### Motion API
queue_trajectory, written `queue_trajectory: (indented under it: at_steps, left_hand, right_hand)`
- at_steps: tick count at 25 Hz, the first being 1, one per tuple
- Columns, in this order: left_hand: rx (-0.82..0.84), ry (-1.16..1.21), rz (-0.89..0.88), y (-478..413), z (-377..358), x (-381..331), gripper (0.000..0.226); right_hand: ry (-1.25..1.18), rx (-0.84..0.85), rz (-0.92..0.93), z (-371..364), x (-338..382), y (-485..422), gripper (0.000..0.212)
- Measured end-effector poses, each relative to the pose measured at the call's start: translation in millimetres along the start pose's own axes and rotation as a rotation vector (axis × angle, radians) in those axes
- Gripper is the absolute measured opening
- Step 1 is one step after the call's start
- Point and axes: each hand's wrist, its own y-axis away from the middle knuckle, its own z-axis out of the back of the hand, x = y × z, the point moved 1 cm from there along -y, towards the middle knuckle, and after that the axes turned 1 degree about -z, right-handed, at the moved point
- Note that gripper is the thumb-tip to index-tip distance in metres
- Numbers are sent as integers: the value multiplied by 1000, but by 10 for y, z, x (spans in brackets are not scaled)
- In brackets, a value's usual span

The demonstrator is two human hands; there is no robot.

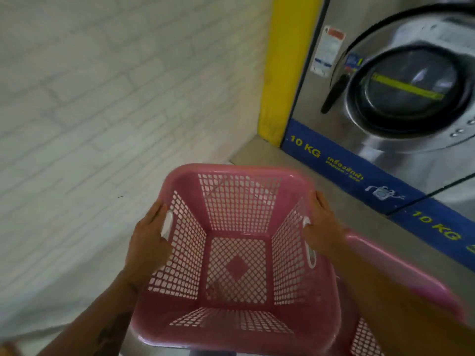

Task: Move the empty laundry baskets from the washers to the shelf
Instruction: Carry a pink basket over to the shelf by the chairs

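An empty pink plastic laundry basket (236,255) with lattice walls is held in front of me, low in the head view. My left hand (149,240) grips its left handle slot. My right hand (321,222) grips the right handle slot. A second pink basket (401,273) lies lower right, partly hidden behind my right forearm. A steel front-loading washer (401,98) with a closed round door stands at the upper right, just beyond the baskets.
A white brick wall (102,98) fills the left side. A yellow post (285,68) stands between the wall and the washer. A blue "10 KG" band (347,170) runs along the washer base, above a strip of grey floor (257,155).
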Motion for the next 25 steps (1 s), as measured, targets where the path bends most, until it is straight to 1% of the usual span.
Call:
queue_trajectory:
  at_steps: [3, 6, 8, 11, 14, 16, 20, 22, 25]
  left_hand:
    - [-117, -24, 58, 860, 363, -305, 76]
    - [-214, -77, 159, 1763, 610, -478, 82]
    - [-258, -73, 254, 2344, 745, -552, 87]
    - [-304, -143, 329, 3147, 912, -578, 89]
    - [-335, -181, 478, 3934, 1032, -535, 81]
    - [-372, -190, 533, 4471, 1079, -479, 76]
    - [-412, -241, 675, 5629, 1226, -397, 82]
    - [-454, -231, 758, 6365, 1317, -366, 83]
    - [-527, -232, 831, 7486, 1456, -307, 81]
  right_hand:
    - [-9, 43, 118, 324, 132, 403, 92]
    - [46, 114, 185, 575, 267, 881, 93]
    - [76, 142, 305, 681, 358, 1228, 91]
    - [111, 164, 466, 761, 561, 1609, 85]
    - [141, 205, 589, 691, 845, 2085, 79]
    - [132, 219, 673, 603, 1020, 2514, 73]
    - [161, 270, 717, 391, 1307, 3452, 65]
    - [157, 304, 798, 197, 1437, 4049, 64]
    - [137, 340, 900, -59, 1602, 4960, 66]
